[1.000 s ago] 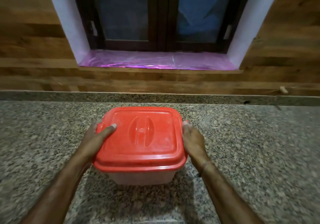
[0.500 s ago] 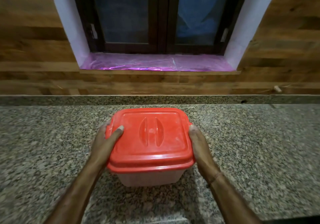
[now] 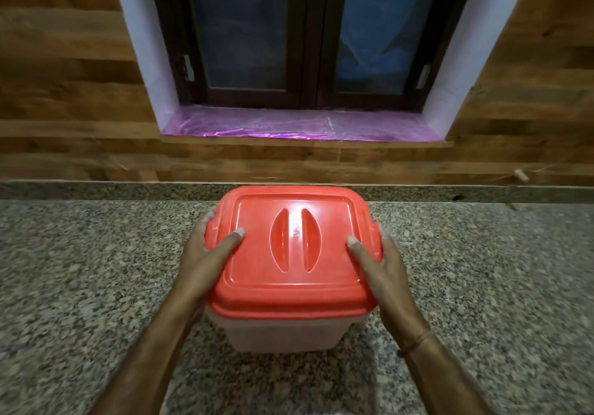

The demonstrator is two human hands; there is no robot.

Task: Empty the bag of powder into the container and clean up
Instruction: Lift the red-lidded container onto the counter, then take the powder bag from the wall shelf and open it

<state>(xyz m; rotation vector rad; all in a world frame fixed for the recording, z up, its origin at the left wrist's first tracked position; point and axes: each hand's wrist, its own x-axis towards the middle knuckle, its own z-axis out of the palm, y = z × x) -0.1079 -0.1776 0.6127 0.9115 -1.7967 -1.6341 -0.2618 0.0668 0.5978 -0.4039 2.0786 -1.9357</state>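
A square translucent container (image 3: 283,334) with a red lid (image 3: 289,270) is at the middle of the granite counter (image 3: 96,286). The lid is closed on it and has two curved recesses on top. My left hand (image 3: 205,254) grips the container's left side, thumb lying on the lid. My right hand (image 3: 385,270) grips the right side, thumb also on the lid. The other fingers are hidden behind the lid's edges. No bag of powder is in view.
A raised granite ledge (image 3: 128,191) runs along the back of the counter below a wood-panelled wall (image 3: 64,93). A dark window (image 3: 305,35) with a shiny purple-lined sill (image 3: 289,125) sits above it. A small peg (image 3: 520,175) sticks out of the wall at right.
The container has moved away from me toward the back ledge, with both hands on its sides. My right thumb now lies on top of the lid.
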